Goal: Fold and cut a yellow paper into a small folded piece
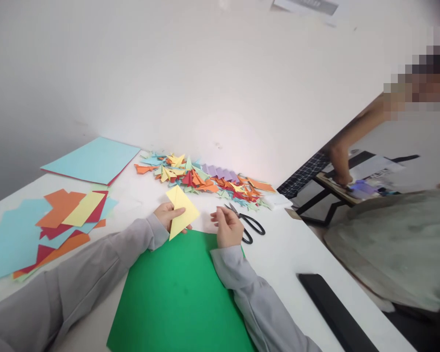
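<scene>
A folded piece of yellow paper [185, 211], with slanted edges and pointed corners, is gripped in my left hand [165, 215], the thumb pressed on its face. Just right of it, apart from the paper, my right hand [230, 229] is raised with its fingers loosely curled and a little apart; I see nothing in them. Black-handled scissors [254, 224] lie beside and partly behind my right hand. Under both forearms is a large green sheet [183, 293] on the white table [275, 264].
Many small folded paper pieces [190, 177] are heaped along the wall. At left lie overlapping coloured sheets [14, 234] and a light blue stack [95, 159]. A black bar [333, 308] rests at right. Beyond the table edge, another person's arm [363, 129] reaches to a second table.
</scene>
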`<state>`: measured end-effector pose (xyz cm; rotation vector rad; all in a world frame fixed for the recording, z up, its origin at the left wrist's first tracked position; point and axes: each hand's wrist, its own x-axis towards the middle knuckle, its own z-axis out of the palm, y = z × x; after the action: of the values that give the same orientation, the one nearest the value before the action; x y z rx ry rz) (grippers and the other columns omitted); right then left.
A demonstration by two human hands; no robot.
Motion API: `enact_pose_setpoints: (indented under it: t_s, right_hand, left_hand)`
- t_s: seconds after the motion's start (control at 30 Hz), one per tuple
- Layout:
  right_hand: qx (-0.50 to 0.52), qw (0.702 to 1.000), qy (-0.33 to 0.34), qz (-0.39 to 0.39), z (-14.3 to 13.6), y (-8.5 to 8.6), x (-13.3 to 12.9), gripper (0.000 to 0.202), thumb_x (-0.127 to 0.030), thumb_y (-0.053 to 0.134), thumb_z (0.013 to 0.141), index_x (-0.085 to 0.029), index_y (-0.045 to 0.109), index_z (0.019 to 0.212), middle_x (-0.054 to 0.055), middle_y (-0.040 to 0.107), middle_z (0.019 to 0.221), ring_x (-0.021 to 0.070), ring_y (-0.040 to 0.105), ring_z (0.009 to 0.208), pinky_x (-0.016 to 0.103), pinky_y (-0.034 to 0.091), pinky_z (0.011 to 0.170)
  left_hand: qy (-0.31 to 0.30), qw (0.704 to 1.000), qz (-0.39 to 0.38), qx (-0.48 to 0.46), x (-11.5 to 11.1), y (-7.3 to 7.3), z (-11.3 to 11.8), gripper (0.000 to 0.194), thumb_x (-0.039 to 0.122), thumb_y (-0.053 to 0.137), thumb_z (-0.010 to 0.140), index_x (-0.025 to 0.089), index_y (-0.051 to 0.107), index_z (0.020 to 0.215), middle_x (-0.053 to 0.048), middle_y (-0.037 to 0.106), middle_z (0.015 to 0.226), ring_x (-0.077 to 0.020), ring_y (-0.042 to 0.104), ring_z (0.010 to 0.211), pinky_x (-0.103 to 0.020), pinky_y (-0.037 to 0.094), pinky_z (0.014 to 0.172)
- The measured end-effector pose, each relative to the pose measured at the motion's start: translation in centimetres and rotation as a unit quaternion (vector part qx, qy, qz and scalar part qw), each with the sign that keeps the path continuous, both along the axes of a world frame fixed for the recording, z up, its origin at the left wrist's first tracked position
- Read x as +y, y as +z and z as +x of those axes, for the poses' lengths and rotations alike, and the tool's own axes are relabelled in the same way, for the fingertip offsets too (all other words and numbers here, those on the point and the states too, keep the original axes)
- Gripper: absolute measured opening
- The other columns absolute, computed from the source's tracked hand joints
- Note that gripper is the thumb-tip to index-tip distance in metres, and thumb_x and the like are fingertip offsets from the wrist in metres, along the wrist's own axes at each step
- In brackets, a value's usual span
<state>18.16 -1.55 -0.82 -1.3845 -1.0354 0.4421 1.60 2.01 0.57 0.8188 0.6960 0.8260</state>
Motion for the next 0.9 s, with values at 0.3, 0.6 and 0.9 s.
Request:
enact_pose_setpoints:
  t_s: [0.3, 0.6, 0.9]
  right_hand:
    - [-0.346, 0.878, -0.191, -0.270, 8.5, -0.8, -0.8, 0.051, -0.013, 0.044, 0.068, -0.003, 0.047, 0.117, 0.020, 0.048, 0.121, 0.0284, 0.041, 0.115, 0.037, 0.031, 0.093]
    - [-0.410, 0.839, -0.103, -0.344, 9.5, 0.3, -2.1, 0.046, -0.035, 0.054, 0.072, -0.014, 0.052, 0.113, 0.015, 0.058, 0.108, 0.0282, 0.053, 0.100, 0.041, 0.035, 0.085]
    - [0.029, 0.978, -0.051, -0.202, 5.6, 3.6, -1.1, 0.037, -0.038, 0.058, 0.068, -0.019, 0.049, 0.099, 0.005, 0.062, 0.079, 0.0233, 0.060, 0.081, 0.041, 0.045, 0.073]
  left_hand:
    - [-0.026, 0.997, 0.023, 0.075, 0.5, 0.1, -0.6, 0.012, 0.022, 0.041, 0.083, 0.013, 0.046, 0.076, -0.005, 0.057, 0.042, -0.0139, 0.051, 0.032, -0.020, 0.038, 0.031]
    - [-0.025, 0.995, -0.025, 0.088, -0.1, 1.2, -0.8, 0.019, 0.027, 0.037, 0.085, 0.013, 0.046, 0.077, 0.001, 0.047, 0.037, -0.0096, 0.043, 0.027, -0.016, 0.027, 0.029]
    - [-0.077, 0.995, -0.050, 0.027, 1.1, 0.3, -1.6, 0.040, 0.038, 0.025, 0.087, 0.009, 0.053, 0.081, 0.001, 0.039, 0.034, -0.0078, 0.034, 0.025, -0.016, 0.018, 0.029]
